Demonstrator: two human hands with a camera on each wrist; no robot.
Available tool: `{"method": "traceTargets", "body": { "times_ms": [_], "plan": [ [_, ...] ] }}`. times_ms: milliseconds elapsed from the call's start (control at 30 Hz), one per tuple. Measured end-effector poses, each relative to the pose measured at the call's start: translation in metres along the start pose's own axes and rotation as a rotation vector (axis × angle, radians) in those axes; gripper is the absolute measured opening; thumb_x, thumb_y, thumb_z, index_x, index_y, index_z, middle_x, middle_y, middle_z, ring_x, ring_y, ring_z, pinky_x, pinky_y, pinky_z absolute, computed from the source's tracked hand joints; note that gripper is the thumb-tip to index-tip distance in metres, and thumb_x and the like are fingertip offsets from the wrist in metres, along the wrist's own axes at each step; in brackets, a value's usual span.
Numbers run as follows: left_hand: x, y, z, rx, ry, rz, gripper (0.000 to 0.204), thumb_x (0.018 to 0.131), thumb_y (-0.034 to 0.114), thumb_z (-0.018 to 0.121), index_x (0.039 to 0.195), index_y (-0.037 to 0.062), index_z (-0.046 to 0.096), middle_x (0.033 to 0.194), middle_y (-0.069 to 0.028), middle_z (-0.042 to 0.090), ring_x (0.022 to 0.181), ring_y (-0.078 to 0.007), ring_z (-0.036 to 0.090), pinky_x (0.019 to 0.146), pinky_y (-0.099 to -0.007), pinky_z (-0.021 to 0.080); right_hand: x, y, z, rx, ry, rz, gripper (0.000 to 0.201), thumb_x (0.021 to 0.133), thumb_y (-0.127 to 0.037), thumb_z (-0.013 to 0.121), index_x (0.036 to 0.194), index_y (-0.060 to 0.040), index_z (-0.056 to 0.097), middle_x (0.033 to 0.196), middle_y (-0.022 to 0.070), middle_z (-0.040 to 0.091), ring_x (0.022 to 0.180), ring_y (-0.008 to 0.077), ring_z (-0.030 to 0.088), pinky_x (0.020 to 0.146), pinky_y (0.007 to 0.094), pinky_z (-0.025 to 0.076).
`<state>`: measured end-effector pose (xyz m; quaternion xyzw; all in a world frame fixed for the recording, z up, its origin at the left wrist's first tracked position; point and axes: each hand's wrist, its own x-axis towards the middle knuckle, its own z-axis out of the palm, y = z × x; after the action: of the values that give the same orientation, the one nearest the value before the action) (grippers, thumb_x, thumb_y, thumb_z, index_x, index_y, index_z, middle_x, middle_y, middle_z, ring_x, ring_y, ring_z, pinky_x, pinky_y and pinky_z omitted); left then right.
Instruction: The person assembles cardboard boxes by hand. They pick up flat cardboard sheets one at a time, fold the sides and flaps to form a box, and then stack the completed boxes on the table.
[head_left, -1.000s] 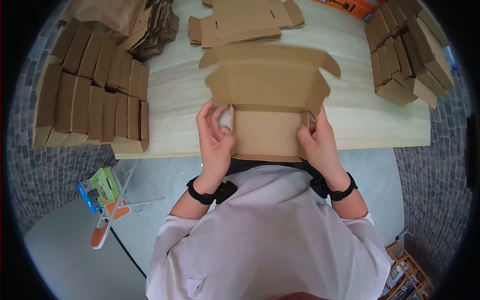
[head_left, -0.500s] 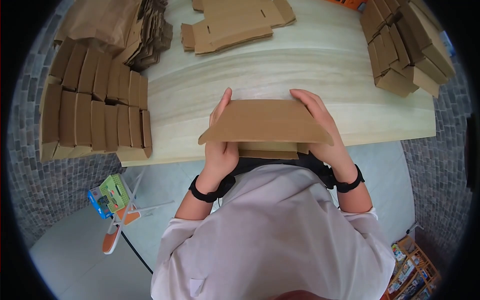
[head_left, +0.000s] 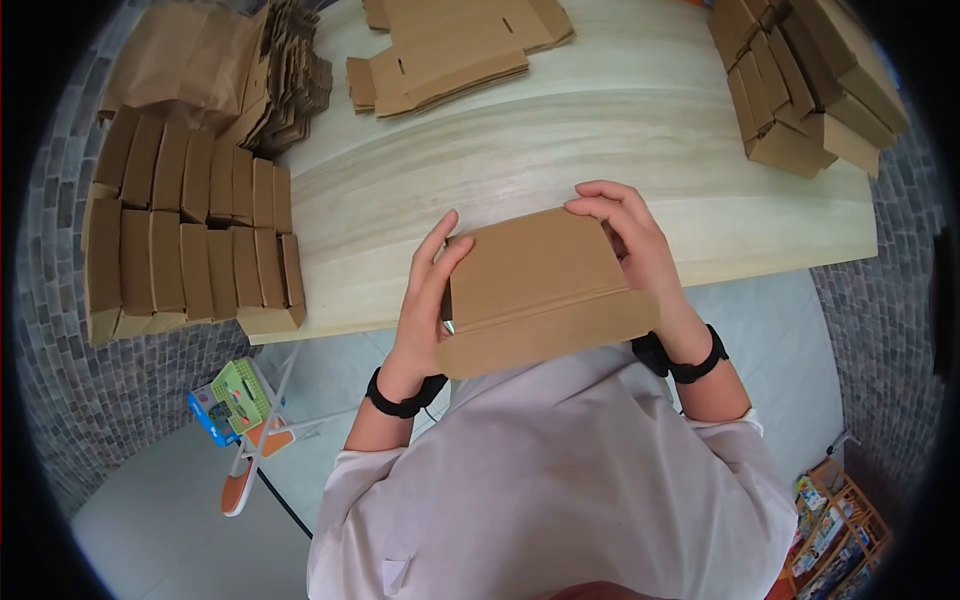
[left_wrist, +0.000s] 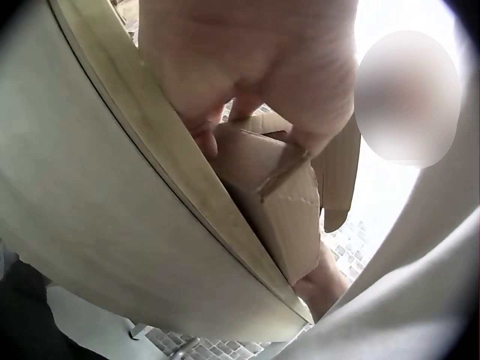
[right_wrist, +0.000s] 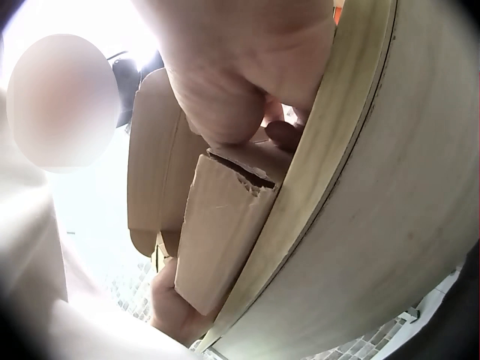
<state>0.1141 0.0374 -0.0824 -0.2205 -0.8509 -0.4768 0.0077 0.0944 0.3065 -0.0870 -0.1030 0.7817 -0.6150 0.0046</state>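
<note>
A brown cardboard box [head_left: 535, 268] is at the table's front edge in the head view, its lid lowered over the tray and the lid's front flap [head_left: 550, 333] sticking out toward the person. The left hand [head_left: 425, 300] grips the box's left side, fingertips on the lid's back corner. On the other side the right hand [head_left: 645, 255] holds the right end, its fingers over the far right corner. The left wrist view shows the box's side wall [left_wrist: 289, 225] under the left hand [left_wrist: 251, 67]. The right wrist view shows the box wall [right_wrist: 221, 232] below the right hand [right_wrist: 240, 75].
Rows of folded boxes [head_left: 180, 230] stand at the table's left, and more boxes [head_left: 800, 90] are stacked at the right. Flat cardboard blanks [head_left: 450, 55] lie at the back, beside a bundle of folded cardboard [head_left: 290, 75]. The table [head_left: 400, 165] ends just before the person.
The raised lid has swung down toward the person and covers the tray. Both hands have moved from the tray's sides to the lid's far corners. The head view has turned slightly.
</note>
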Motion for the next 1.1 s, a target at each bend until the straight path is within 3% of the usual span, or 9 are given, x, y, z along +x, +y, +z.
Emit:
{"method": "traceTargets", "body": {
  "times_ms": [33,267,367,533,733,900,1000,1067,1100],
  "plan": [
    [-0.001,0.0,-0.001,-0.001,-0.046,0.023,0.074,0.081,0.028,0.078,0.144,0.0057,0.046,0.157,-0.022,0.031,0.143,-0.042,0.035,0.115,-0.0483,0.032,0.001,0.001,0.0,0.031,0.017,-0.009,0.049,0.076,0.006,0.073,0.122,-0.0087,0.064,0.129,0.0071,0.051,0.071,0.0074,0.043,0.066,0.0215,0.046],
    [-0.009,-0.004,0.0,0.096,-0.163,0.254,0.083,0.071,0.001,0.079,0.145,0.0087,0.04,0.157,-0.0194,0.032,0.143,-0.0444,0.034,0.116,-0.0503,0.035,-0.001,0.0,-0.007,0.028,-0.015,0.031,0.048,0.076,0.005,0.074,0.121,-0.0082,0.064,0.131,0.0073,0.05,0.071,0.0078,0.045,0.065,0.0215,0.047],
    [-0.013,-0.007,0.001,0.197,-0.173,0.261,0.088,0.067,-0.006,0.076,0.146,0.0088,0.04,0.155,-0.018,0.036,0.142,-0.0432,0.036,0.114,-0.0489,0.038,-0.001,-0.006,-0.017,-0.06,-0.113,0.019,0.052,0.075,0.005,0.075,0.124,-0.0082,0.061,0.136,0.0087,0.049,0.077,0.0117,0.051,0.071,0.0251,0.05],
    [-0.017,0.003,0.004,0.28,-0.154,0.221,0.077,0.067,-0.005,0.074,0.139,0.0074,0.051,0.152,-0.0157,0.043,0.141,-0.039,0.04,0.111,-0.0455,0.043,-0.006,-0.014,-0.035,-0.287,-0.349,-0.205,0.075,0.063,0.005,0.077,0.133,-0.0107,0.057,0.15,0.0084,0.042,0.116,0.0303,0.048,0.089,0.0348,0.052],
    [-0.025,-0.005,0.007,0.513,-0.162,0.327,0.056,0.075,0.0,0.069,0.13,0.0084,0.061,0.145,-0.0121,0.052,0.135,-0.035,0.048,0.096,-0.0397,0.055,-0.024,-0.024,-0.046,-0.517,-0.522,-0.216,0.08,0.058,0.004,0.076,0.133,-0.0157,0.058,0.15,0.0063,0.043,0.116,0.0313,0.047,0.088,0.0354,0.053],
    [-0.023,-0.007,0.0,0.618,-0.165,0.499,0.049,0.081,0.002,0.067,0.129,0.0111,0.062,0.141,-0.0119,0.056,0.128,-0.0342,0.055,0.08,-0.0353,0.06,-0.041,0.0,-0.04,-0.591,-0.393,-0.469,0.077,0.06,0.003,0.076,0.132,-0.0177,0.059,0.142,0.0044,0.053,0.102,0.0273,0.055,0.085,0.0331,0.054],
    [-0.016,0.002,-0.006,0.422,-0.104,0.422,0.04,0.088,0.015,0.068,0.127,0.0064,0.061,0.139,-0.0134,0.057,0.125,-0.0344,0.057,0.088,-0.0367,0.057,-0.035,-0.011,-0.04,-0.432,-0.289,-0.437,0.072,0.065,0.0,0.076,0.133,-0.0137,0.058,0.136,0.0048,0.059,0.091,0.0243,0.058,0.08,0.0309,0.053],
    [0.0,0.026,-0.013,0.135,-0.086,0.104,0.049,0.095,0.031,0.066,0.131,0.0007,0.053,0.141,-0.0172,0.055,0.125,-0.0339,0.057,0.1,-0.0399,0.05,-0.026,-0.022,-0.032,-0.361,-0.216,-0.362,0.068,0.07,-0.001,0.077,0.135,-0.0112,0.057,0.134,0.0056,0.061,0.087,0.0224,0.059,0.077,0.0295,0.053],
    [0.004,0.025,-0.005,0.14,-0.081,0.11,0.049,0.095,0.031,0.066,0.131,0.0007,0.053,0.141,-0.0172,0.055,0.125,-0.0339,0.057,0.1,-0.0399,0.05,-0.021,-0.029,-0.025,-0.203,-0.123,-0.246,0.065,0.075,-0.004,0.076,0.136,-0.009,0.055,0.131,0.007,0.062,0.082,0.0191,0.059,0.072,0.028,0.051]
  ]
}}
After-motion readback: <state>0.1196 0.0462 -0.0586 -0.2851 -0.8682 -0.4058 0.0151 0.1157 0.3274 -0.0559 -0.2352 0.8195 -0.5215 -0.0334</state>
